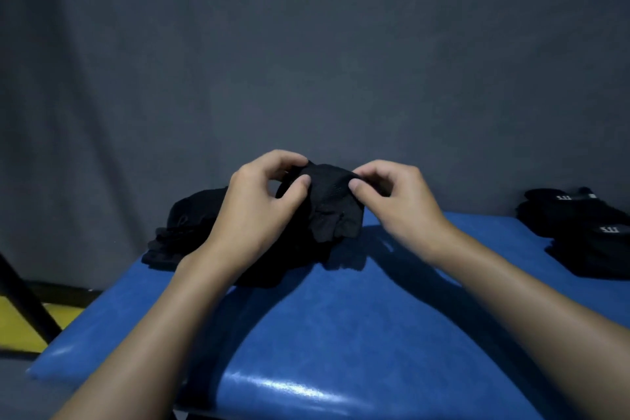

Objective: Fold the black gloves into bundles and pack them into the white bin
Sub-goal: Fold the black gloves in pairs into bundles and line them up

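Observation:
A black glove (332, 203) hangs in the air above the blue table (341, 334), its short fingers pointing down. My left hand (259, 208) pinches its upper left edge between thumb and fingers. My right hand (399, 201) pinches its upper right edge. Under and behind my left hand lies a heap of black gloves (191, 228) on the table's far left part. The white bin is not in view.
A second pile of black gloves with small white lettering (586, 232) lies at the table's far right edge. A grey cloth backdrop (306, 61) hangs close behind the table. A dark slanted leg (24, 300) and yellow floor show at the lower left.

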The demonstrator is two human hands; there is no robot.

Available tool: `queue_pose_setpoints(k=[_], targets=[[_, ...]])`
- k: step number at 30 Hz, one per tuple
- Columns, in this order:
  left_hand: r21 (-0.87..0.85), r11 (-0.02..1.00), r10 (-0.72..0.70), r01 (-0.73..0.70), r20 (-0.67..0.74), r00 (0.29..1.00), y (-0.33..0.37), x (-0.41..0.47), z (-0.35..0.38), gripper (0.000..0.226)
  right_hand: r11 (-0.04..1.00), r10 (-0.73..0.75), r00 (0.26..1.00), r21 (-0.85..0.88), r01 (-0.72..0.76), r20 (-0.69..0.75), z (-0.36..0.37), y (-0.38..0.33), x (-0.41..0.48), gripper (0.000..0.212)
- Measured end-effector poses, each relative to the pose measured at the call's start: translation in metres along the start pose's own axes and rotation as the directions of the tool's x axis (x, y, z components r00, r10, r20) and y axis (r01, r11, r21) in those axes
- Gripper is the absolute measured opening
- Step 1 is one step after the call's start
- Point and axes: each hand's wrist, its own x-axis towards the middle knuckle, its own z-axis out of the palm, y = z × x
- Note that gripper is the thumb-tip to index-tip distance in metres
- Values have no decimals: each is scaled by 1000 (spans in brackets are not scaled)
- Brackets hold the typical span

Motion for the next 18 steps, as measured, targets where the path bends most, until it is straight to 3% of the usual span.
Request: queue_pose_setpoints(k=[4,7,13,18], targets=[[-248,966,-58,66,40,998,17,-5,21,15,1000,0,1000,0,0,11,-36,0,-17,10],[-319,943,-62,100,126,990,24,-10,42,14,999,12,1000,-43,-11,24,-58,9,-32,12],[-255,949,-95,186,330,939,24,-22,85,20,988,55,998,-148,-48,40,-92,38,-60,10],[-140,968,-141,207,377,916,14,-28,104,13,978,104,992,-191,-89,73,-100,51,-64,13]])
